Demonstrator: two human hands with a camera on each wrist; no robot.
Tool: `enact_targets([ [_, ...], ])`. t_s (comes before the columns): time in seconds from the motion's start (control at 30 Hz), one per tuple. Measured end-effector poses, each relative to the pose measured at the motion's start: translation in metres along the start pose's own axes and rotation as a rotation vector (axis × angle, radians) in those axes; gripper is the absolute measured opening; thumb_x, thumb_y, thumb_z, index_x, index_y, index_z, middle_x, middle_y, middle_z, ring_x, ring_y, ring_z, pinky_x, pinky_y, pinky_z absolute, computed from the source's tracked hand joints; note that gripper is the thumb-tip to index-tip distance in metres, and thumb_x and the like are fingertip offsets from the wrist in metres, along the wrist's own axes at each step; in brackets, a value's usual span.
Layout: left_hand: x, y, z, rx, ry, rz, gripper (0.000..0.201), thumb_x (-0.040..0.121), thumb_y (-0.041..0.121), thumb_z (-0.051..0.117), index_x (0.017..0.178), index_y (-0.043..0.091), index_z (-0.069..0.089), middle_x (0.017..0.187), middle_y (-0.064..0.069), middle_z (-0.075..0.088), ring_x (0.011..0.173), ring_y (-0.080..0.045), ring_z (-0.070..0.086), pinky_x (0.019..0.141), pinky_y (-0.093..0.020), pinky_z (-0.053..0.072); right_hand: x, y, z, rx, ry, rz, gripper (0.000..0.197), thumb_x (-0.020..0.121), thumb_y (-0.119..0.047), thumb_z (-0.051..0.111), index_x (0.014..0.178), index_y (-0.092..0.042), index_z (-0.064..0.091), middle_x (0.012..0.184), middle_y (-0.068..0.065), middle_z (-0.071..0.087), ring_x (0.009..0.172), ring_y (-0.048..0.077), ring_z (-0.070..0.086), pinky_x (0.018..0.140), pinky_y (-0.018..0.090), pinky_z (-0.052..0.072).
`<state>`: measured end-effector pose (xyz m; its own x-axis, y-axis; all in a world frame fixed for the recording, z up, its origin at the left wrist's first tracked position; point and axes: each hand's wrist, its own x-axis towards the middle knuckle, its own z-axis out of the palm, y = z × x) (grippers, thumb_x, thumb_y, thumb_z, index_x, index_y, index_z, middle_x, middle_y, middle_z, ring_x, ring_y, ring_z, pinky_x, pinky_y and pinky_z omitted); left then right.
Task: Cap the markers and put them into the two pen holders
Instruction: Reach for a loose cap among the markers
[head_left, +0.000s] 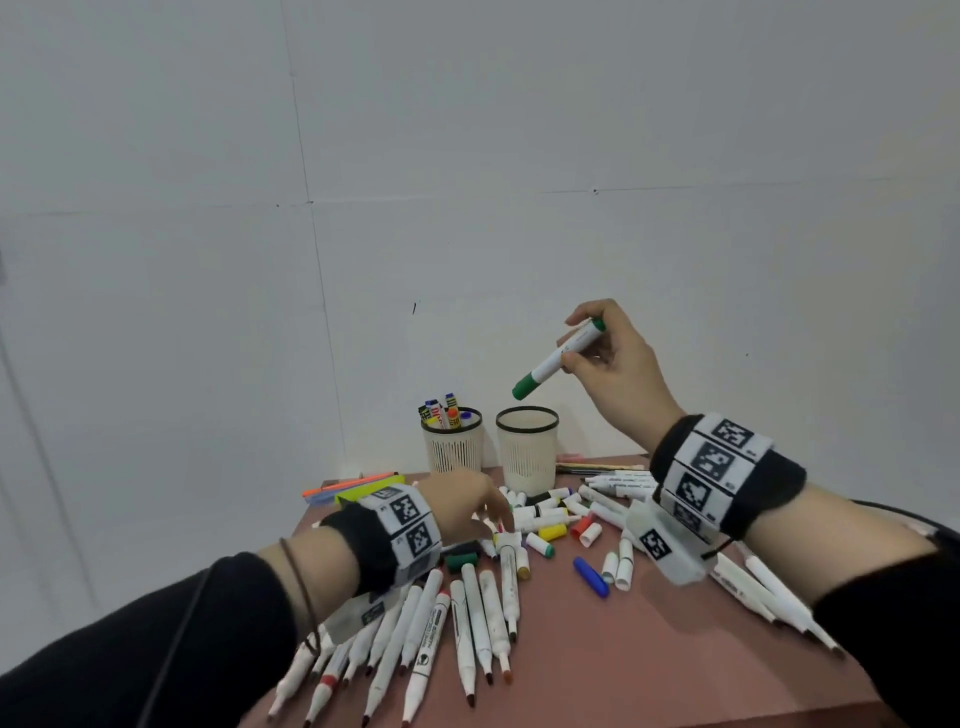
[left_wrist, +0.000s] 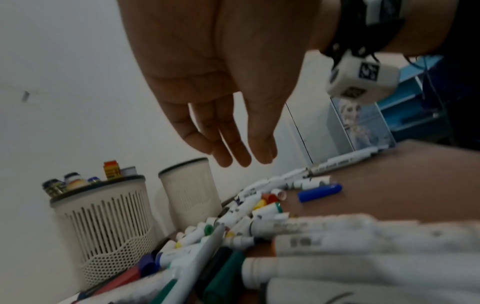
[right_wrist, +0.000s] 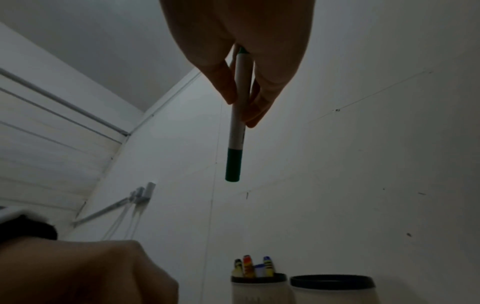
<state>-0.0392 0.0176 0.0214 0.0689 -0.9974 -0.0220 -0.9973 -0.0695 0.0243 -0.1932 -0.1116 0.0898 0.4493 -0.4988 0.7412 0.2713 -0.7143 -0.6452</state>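
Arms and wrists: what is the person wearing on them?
Both arms have long black sleeves. Each wrist wears a black band wrapped in white tags with black square code patterns, and a small white camera cube hangs under the right one. A thin brown hair tie circles the left forearm, and dark cables trail along both arms.

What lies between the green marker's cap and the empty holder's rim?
Nothing: the head view shows only bare wall between the green marker and the empty holder.

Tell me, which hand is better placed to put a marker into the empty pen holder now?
Right. The right hand holds the capped green marker above the empty pen holder; the left hand is low over the loose markers.
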Motion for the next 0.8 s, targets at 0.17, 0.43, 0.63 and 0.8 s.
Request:
enact_targets([
  [0.17,0.034,-0.002,0.010,0.134,-0.139,0.048,0.029,0.085,0.017,0.067,0.111,0.030,0.068,0.115,0.002,0.062,0.103,-0.018,0.058,0.082,-0.031,0.048,0.022,0.027,0.019,-0.102,-0.060,-0.025,0.034,0.088,0.000,0.054,0.107,-0.028,0.049,0.096,0.007,0.063,0.083,0.024,0.062,0.076,0.021,0.049],
  [0.43,0.068,-0.011,0.023,0.194,-0.356,0.098,0.035,0.084,0.015,0.069,0.118,0.023,0.065,0.109,-0.008,0.059,0.100,-0.025,0.055,0.066,-0.031,0.040,0.052,0.076,0.056,-0.114,-0.056,0.038,0.036,0.090,-0.001,0.053,0.110,-0.027,0.039,0.100,0.014,0.063,0.087,0.023,0.064,0.074,0.021,0.049],
  [0.63,0.076,-0.016,0.032,0.142,-0.322,0.142,0.032,0.081,0.020,0.071,0.113,0.022,0.068,0.101,-0.007,0.056,0.097,-0.026,0.054,0.062,-0.027,0.040,0.067,0.106,0.082,-0.155,-0.086,0.063,0.030,0.091,0.001,0.049,0.109,-0.022,0.043,0.098,0.020,0.061,0.088,0.030,0.061,0.077,0.032,0.050],
  [0.8,0.062,-0.026,0.016,0.008,-0.168,0.127,0.033,0.074,0.024,0.078,0.106,0.022,0.070,0.104,-0.001,0.053,0.103,-0.020,0.050,0.078,-0.035,0.047,0.079,0.121,0.098,-0.194,-0.126,0.090,0.028,0.092,0.003,0.046,0.113,-0.014,0.051,0.083,0.002,0.049,0.077,0.025,0.055,0.066,0.025,0.045],
])
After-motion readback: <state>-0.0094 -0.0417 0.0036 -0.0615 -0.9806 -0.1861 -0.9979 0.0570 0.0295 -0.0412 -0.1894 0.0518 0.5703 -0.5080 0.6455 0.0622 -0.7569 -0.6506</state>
